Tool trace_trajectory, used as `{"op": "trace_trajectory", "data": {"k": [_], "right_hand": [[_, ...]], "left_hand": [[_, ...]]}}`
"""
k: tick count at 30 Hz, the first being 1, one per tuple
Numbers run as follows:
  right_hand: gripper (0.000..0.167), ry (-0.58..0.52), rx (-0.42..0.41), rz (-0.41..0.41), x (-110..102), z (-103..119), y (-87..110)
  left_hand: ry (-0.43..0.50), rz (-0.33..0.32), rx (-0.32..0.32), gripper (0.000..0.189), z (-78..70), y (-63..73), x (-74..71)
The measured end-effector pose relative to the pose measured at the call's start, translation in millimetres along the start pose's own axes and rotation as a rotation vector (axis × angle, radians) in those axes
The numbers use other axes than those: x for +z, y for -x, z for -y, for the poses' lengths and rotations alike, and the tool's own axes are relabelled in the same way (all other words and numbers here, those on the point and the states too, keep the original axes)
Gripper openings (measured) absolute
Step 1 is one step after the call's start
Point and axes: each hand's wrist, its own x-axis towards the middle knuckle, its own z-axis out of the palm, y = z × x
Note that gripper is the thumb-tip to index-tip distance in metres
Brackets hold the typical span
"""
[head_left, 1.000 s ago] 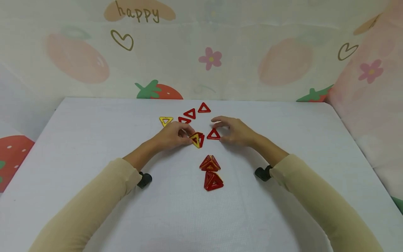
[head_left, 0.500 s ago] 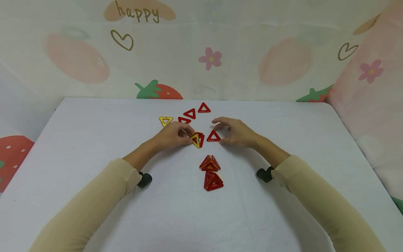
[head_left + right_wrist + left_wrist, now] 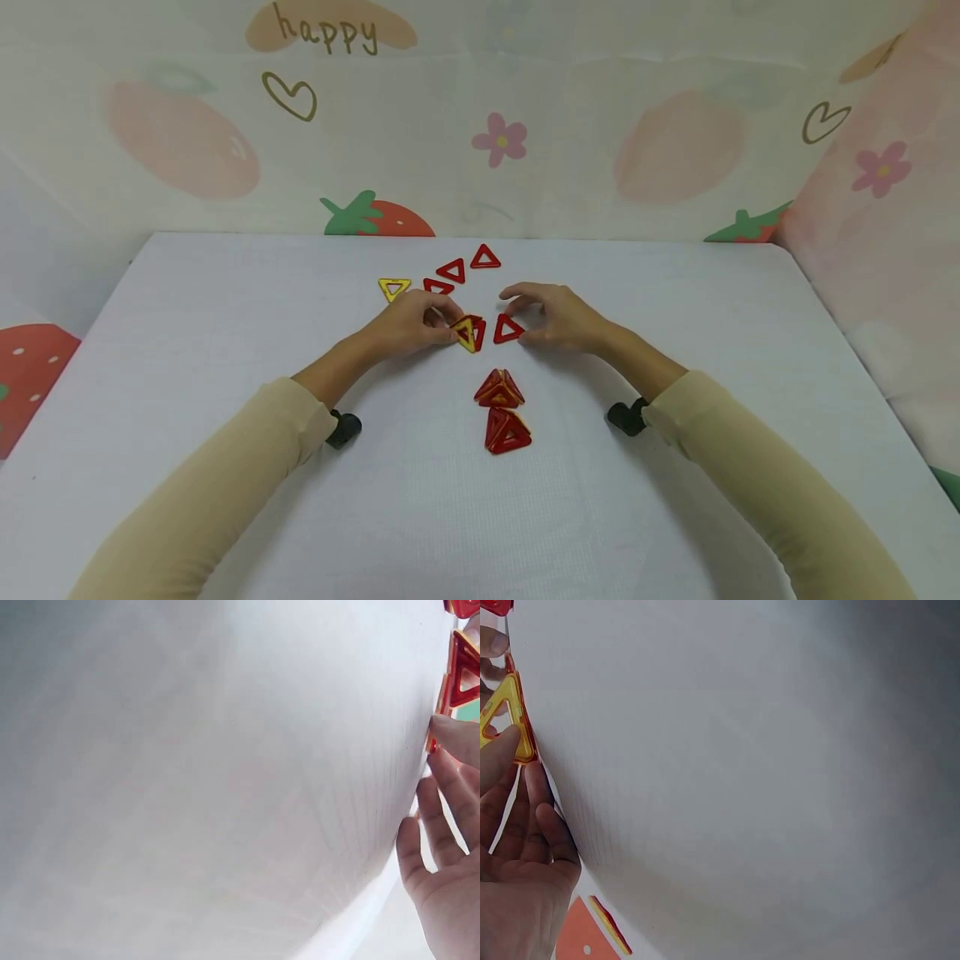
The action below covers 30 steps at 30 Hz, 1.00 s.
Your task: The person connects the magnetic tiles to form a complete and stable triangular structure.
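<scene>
Pinching joined triangles in left fingers, red triangle in right fingers

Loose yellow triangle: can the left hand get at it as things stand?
Probably not without letting go: the left hand pinches the red-and-yellow shape. Otherwise the yellow triangle lies close by, with no other piece seen between them.

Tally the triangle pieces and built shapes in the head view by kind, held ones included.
Single red triangles: 4
Single yellow triangle: 1
Pyramids: 2
Red-and-yellow shape in the left hand: 1
Total: 8
</scene>
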Motion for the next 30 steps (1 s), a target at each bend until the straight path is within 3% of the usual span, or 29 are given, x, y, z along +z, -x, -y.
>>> {"op": "trace_trajectory", "data": {"k": [9,30], "right_hand": [[0.056,-0.015,-0.058,0.009,1,4,-1.3],[0.056,-0.007,-0.056,0.034,9,11,-6.2]], "left_hand": [[-0.013,0.000,0.009,0.024,-0.5,0.2,-0.1],[-0.002,-0.010,0.021,0.024,-0.6,1.8,-0.4]]}}
